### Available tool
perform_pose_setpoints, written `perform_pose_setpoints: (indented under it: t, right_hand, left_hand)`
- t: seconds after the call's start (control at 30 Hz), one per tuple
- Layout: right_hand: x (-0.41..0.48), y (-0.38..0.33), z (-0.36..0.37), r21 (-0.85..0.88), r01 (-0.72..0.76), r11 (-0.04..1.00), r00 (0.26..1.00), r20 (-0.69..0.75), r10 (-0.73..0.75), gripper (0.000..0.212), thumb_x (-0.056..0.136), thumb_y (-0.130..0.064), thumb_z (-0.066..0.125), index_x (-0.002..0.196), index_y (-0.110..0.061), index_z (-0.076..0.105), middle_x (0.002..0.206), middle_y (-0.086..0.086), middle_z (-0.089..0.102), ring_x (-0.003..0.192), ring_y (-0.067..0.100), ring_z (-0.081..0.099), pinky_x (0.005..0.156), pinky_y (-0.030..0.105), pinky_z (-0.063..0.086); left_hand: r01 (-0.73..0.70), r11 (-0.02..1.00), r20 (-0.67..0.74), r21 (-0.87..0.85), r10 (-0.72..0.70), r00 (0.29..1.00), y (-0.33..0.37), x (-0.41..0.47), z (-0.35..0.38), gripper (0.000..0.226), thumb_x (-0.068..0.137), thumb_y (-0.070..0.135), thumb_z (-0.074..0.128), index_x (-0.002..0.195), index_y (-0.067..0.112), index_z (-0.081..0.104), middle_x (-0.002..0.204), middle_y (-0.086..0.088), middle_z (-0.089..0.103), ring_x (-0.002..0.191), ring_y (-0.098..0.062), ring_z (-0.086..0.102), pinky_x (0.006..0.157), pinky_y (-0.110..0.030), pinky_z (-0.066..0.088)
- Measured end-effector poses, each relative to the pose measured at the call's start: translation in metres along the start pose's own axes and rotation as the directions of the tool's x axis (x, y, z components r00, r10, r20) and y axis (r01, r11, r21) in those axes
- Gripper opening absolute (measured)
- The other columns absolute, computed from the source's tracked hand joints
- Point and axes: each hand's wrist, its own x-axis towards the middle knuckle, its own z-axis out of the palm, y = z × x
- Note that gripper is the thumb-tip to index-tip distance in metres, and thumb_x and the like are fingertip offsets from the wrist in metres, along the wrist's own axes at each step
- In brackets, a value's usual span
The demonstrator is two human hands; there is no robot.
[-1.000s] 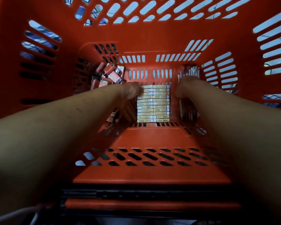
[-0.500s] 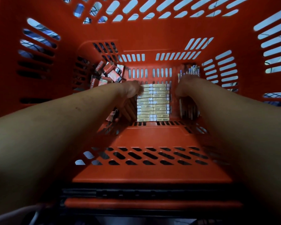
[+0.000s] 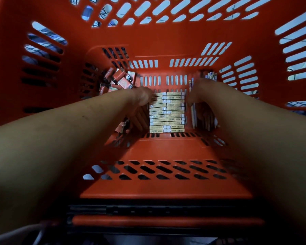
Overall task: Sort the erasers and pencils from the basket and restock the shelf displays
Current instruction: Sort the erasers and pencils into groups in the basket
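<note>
eraser boxes (image 3: 167, 113) sit between left hand (image 3: 140, 105) and right hand (image 3: 202, 101).

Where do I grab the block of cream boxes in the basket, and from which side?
Clamp the block of cream boxes by its long left and right faces, coming down from above, left hand and right hand pressing inward. It is two columns of loose thin boxes, likely to scatter otherwise.
</note>
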Motion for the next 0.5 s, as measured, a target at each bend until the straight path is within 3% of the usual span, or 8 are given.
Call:
perform_pose_setpoints:
  t: [0.07, 0.2, 0.3, 0.4, 0.43, 0.5]
  right_hand:
    - [0.002, -0.001, -0.003, 0.018, 0.001, 1.0, 1.0, 0.008, -0.001, 0.05, 0.094, -0.018, 0.069, 0.138, -0.002, 0.054, 0.138, 0.017, 0.058, 0.122, 0.033, 0.06, 0.104, 0.044, 0.05]
    - [0.007, 0.0, -0.007, 0.134, -0.001, 0.991, 1.0, -0.018, 0.003, 0.016, 0.087, -0.014, 0.075, 0.095, -0.004, 0.065, 0.122, 0.018, 0.067, 0.111, 0.038, 0.066, 0.098, 0.05, 0.054]
    - [0.01, -0.001, -0.015, 0.158, 0.008, 0.987, 0.999, -0.045, -0.001, 0.026, 0.086, -0.013, 0.078, 0.105, -0.002, 0.065, 0.109, 0.016, 0.07, 0.101, 0.035, 0.069, 0.094, 0.047, 0.056]
    - [0.008, -0.001, -0.025, 0.166, 0.046, 0.985, 0.997, -0.074, -0.034, 0.023, 0.083, -0.013, 0.08, 0.1, -0.002, 0.067, 0.084, 0.013, 0.07, 0.073, 0.026, 0.07, 0.075, 0.038, 0.06]
    - [0.007, -0.001, -0.028, 0.156, 0.066, 0.986, 0.995, -0.085, -0.054, 0.021, 0.084, -0.014, 0.079, 0.098, -0.002, 0.069, 0.081, 0.012, 0.07, 0.07, 0.025, 0.069, 0.072, 0.039, 0.06]
    - [0.003, 0.001, -0.032, 0.152, 0.113, 0.982, 0.988, -0.123, -0.095, 0.021, 0.083, -0.016, 0.078, 0.1, -0.005, 0.071, 0.079, 0.01, 0.07, 0.067, 0.025, 0.066, 0.068, 0.038, 0.056]
  left_hand:
    - [-0.003, 1.0, -0.019, 0.008, 0.003, 1.0, 0.001, -0.002, -0.002, 0.069, 0.103, 0.041, 0.025, 0.119, -0.018, 0.058, 0.11, -0.037, 0.067, 0.102, -0.052, 0.067, 0.092, -0.063, 0.053]
    - [-0.035, 0.998, -0.065, 0.043, 0.038, 0.997, 0.002, -0.008, -0.005, 0.063, 0.105, 0.036, 0.026, 0.104, -0.017, 0.059, 0.1, -0.035, 0.066, 0.088, -0.047, 0.067, 0.091, -0.063, 0.053]
    - [-0.059, 0.993, -0.072, 0.099, 0.066, 0.995, 0.0, -0.011, -0.01, 0.056, 0.106, 0.029, 0.028, 0.106, -0.017, 0.061, 0.103, -0.035, 0.065, 0.081, -0.042, 0.067, 0.09, -0.062, 0.054]
    - [-0.12, 0.974, -0.065, 0.191, 0.134, 0.989, -0.001, -0.016, -0.016, 0.043, 0.107, 0.021, 0.034, 0.097, -0.01, 0.063, 0.106, -0.032, 0.065, 0.075, -0.036, 0.067, 0.091, -0.058, 0.055]
    - [-0.138, 0.963, -0.055, 0.232, 0.155, 0.986, -0.001, -0.017, -0.018, 0.039, 0.107, 0.02, 0.037, 0.093, -0.006, 0.063, 0.108, -0.031, 0.066, 0.072, -0.032, 0.068, 0.088, -0.051, 0.059]
    - [-0.2, 0.936, -0.045, 0.289, 0.222, 0.974, 0.001, -0.018, -0.02, 0.029, 0.107, 0.018, 0.044, 0.094, 0.0, 0.062, 0.107, -0.026, 0.07, 0.062, -0.022, 0.069, 0.065, -0.036, 0.062]
